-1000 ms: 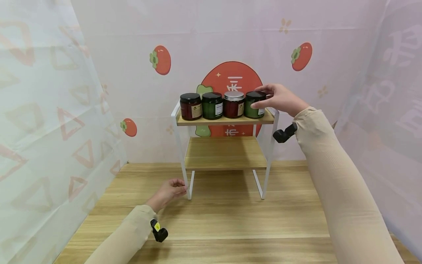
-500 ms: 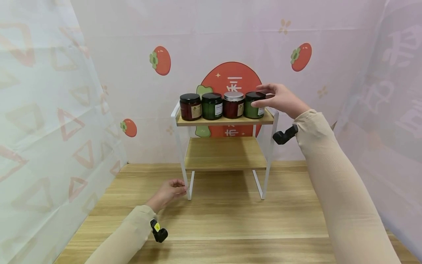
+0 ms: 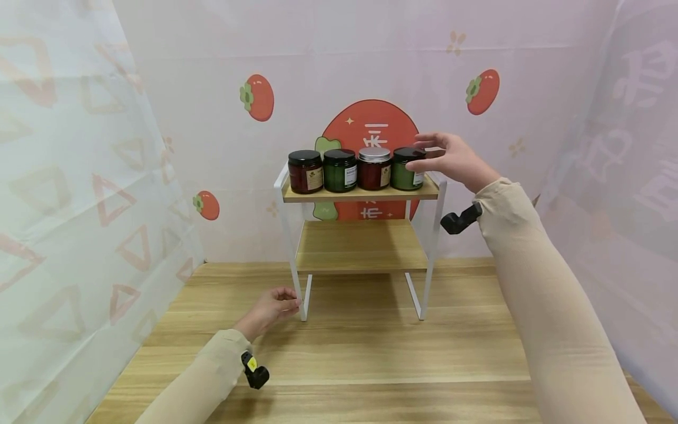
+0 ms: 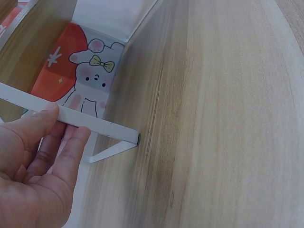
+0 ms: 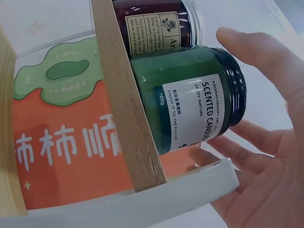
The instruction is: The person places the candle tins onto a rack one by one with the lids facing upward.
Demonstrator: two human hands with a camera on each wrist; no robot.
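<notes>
Several scented candle jars stand in a row on the top board of a two-tier shelf rack (image 3: 362, 266). From the left they are a red jar with a black lid (image 3: 305, 172), a green jar (image 3: 340, 171), a red jar with a silver lid (image 3: 374, 168), and the rightmost green candle jar (image 5: 190, 99). My right hand (image 3: 459, 162) spreads around that last jar; in the right wrist view its thumb stands off the black lid and the fingers reach behind. Low on the left, my left hand (image 4: 40, 166) pinches the rack's white metal leg (image 4: 97, 124) between thumb and fingers.
The rack stands on a wood-grain table (image 3: 339, 359). A printed cloth backdrop (image 3: 212, 118) hangs close behind, with cloth walls on the left and right. The rack's lower board (image 3: 362, 244) bears nothing visible.
My right hand has drawn slightly to the right, its fingers and thumb loosening from the rightmost green candle jar. The jars and my left hand stay where they were.
</notes>
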